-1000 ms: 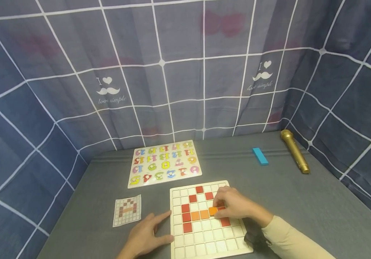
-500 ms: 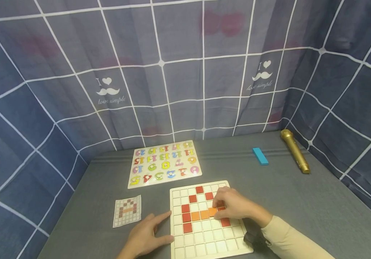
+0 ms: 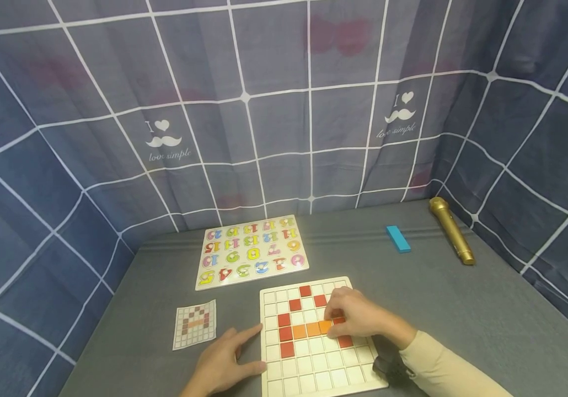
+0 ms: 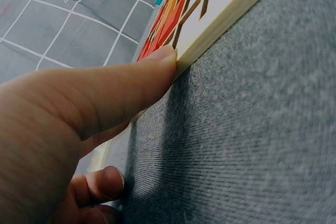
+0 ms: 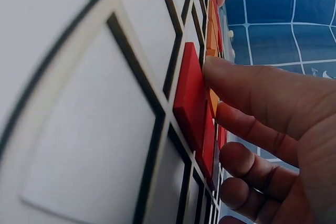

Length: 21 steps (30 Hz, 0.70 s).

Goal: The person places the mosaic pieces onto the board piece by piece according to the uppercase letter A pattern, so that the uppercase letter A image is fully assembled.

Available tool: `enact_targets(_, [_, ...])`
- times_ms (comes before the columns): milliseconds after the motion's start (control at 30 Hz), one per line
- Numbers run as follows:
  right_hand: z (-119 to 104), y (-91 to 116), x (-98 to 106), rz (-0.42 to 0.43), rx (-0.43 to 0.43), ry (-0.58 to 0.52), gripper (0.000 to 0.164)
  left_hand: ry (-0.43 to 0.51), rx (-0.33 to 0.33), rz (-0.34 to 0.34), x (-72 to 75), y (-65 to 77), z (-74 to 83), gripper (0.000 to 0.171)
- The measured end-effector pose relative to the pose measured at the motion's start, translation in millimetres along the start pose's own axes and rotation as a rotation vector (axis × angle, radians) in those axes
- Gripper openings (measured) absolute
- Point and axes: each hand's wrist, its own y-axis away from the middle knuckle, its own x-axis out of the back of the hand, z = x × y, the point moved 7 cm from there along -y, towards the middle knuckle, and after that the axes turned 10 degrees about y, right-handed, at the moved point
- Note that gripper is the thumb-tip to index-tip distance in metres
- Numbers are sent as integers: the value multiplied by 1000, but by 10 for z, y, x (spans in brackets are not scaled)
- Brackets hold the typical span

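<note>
A wooden grid board (image 3: 305, 381) lies on the dark table, with red tiles forming a stepped outline and an orange row across it. At the right end of that row, my right hand (image 3: 355, 313) pinches an orange square tile (image 3: 325, 327) between thumb and index finger, low at its cell. In the right wrist view, red tiles (image 5: 190, 98) sit close under the thumb, and the fingers partly hide the orange tile. My left hand (image 3: 224, 355) touches the board's left edge with straight index finger and thumb; the thumb tip (image 4: 167, 56) presses the edge in the left wrist view.
A small printed pattern card (image 3: 194, 325) lies left of the board. Behind are a number puzzle board (image 3: 252, 252), a blue block (image 3: 398, 239) and a gold microphone (image 3: 451, 231). A tile-patterned curtain (image 3: 284, 127) surrounds the table's back and sides.
The pinched orange tile has shifted slightly towards the person and sits flatter in line with the orange row. The left hand has stayed at the board's edge.
</note>
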Motion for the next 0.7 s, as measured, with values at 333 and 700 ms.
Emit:
enact_targets(333, [-23, -16, 1, -17, -11, 8, 20, -4, 2, 5, -9, -2, -12, 74])
enact_targets(700, [-49, -13, 6, -4, 14, 48, 20, -2, 4, 3, -24, 21, 0, 76])
